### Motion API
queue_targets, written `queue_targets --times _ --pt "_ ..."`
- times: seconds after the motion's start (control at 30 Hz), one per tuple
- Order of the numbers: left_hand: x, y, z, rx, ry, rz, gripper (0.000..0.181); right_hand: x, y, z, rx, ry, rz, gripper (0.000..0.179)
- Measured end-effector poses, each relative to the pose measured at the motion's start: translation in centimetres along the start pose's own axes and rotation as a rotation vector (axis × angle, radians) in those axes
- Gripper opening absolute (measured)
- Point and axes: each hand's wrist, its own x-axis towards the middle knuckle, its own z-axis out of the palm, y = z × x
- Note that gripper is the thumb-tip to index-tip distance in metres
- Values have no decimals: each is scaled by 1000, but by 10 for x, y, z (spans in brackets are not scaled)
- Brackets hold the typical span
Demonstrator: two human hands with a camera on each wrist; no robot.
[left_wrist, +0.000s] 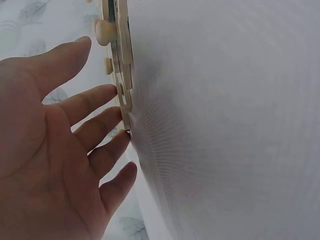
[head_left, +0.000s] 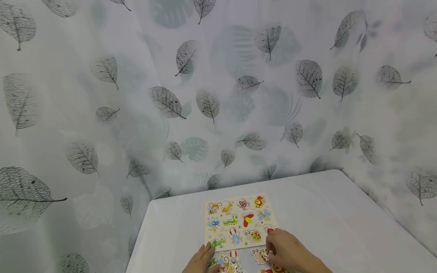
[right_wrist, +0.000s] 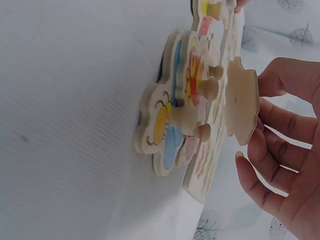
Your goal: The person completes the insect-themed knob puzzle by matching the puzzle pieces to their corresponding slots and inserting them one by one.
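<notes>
A wooden puzzle board (head_left: pixel 222 223) with colorful insect pictures lies flat on the table. My right hand (head_left: pixel 288 251) is at its lower right corner. Between thumb and fingers it pinches a wooden puzzle piece (right_wrist: pixel 241 102), whose plain back faces the right wrist camera; its picture is hidden. My left hand (head_left: pixel 201 259) is by the board's lower left corner, fingers extended and loosely spread, fingertips at the edge of the board and pieces. Several loose knobbed pieces (head_left: pixel 233 256) lie between the hands, just below the board, some overlapping.
The white-covered table (head_left: pixel 307 204) extends around the board. Behind and beside it hangs a pale curtain (head_left: pixel 225 106) printed with leaves. A loose bee-like piece (right_wrist: pixel 161 122) with a wooden knob lies against other pieces near the right hand.
</notes>
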Motion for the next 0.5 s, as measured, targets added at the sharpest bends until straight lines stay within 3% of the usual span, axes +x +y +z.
queue_targets --times 0.5 --pt "0 5 -3 -44 -38 -50 78 20 2 -14 -53 79 -13 16"
